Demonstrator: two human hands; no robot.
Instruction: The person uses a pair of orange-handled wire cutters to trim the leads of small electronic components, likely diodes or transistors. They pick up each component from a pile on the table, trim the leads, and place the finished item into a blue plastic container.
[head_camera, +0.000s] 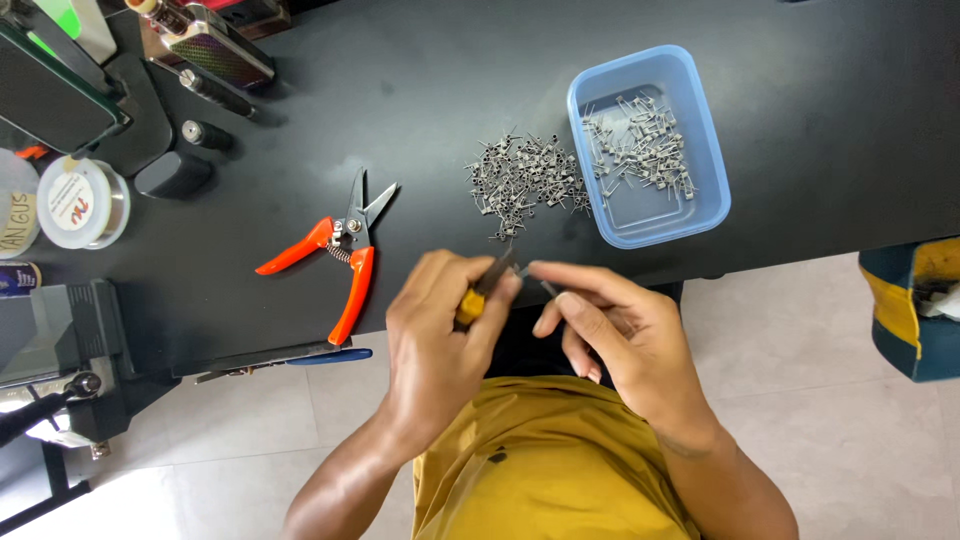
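My left hand (440, 335) grips a small tool with a yellow handle (468, 305), its dark tip pointing up toward my right hand. My right hand (610, 325) pinches a small metal wire coil (535, 272) between thumb and forefinger, right at the tool's tip. Both hands hover over the near edge of the black table (420, 90). Just beyond them lies a loose pile of small metal coils (522, 180). A blue plastic tray (700, 215) to the right holds more coils (640, 148).
Orange-handled snips (340, 255) lie open to the left of my hands. A wire spool (82, 203), dark cylindrical parts (205, 133) and a boxy device (205, 45) sit at far left. A blue-handled tool (325, 356) lies at the table's near edge. Tiled floor lies below.
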